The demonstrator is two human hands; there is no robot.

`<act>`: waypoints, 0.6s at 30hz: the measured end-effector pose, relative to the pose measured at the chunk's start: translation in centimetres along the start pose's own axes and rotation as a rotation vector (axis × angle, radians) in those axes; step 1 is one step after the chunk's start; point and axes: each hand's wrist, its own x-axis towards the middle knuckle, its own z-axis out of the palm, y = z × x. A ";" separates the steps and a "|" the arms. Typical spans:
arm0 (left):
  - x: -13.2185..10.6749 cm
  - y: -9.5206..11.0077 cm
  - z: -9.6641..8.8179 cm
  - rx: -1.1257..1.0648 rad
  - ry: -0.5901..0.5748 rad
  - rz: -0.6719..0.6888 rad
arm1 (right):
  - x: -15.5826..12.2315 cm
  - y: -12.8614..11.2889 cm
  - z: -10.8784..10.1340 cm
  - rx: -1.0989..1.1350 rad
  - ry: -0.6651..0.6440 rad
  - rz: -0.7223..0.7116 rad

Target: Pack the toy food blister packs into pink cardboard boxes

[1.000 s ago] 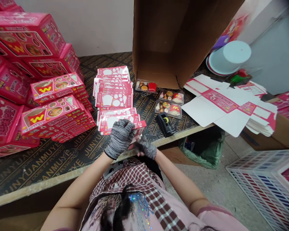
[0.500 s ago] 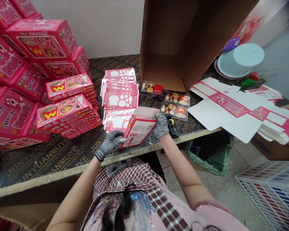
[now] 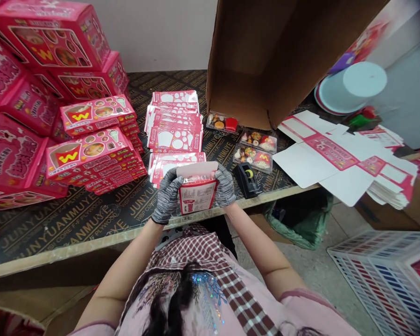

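A small pink toy box (image 3: 197, 189) is held upright between both gloved hands just above the table's near edge. My left hand (image 3: 167, 196) grips its left side and my right hand (image 3: 225, 185) grips its right side. Its top flap stands open toward me. Right behind it lies a pile of flat pink box blanks (image 3: 175, 128) with cut-out windows. Three clear trays of toy food (image 3: 254, 156) and a black tape dispenser (image 3: 245, 178) sit to the right of my hands.
Stacks of filled pink boxes (image 3: 91, 151) and larger pink cartons (image 3: 52, 44) fill the left of the table (image 3: 73, 219). A big open cardboard box (image 3: 266, 60) stands behind. Flat white-and-pink sheets (image 3: 339, 158) overhang the right edge. A plastic crate (image 3: 385, 275) is on the floor.
Both hands lifted a flat blank from the pile, opened it into a box, and turned it upright between them. My head shifted slightly.
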 end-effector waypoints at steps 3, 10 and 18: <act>-0.5 2.6 -1.1 0.106 -0.029 0.108 | -0.7 -0.9 -0.2 0.096 0.017 -0.042; -1.2 4.3 -2.3 0.438 -0.168 0.394 | -1.8 -1.1 -1.4 0.163 -0.142 -0.116; 0.0 6.1 -2.4 0.424 -0.242 0.257 | -0.9 -3.5 -2.6 -0.280 -0.158 -0.287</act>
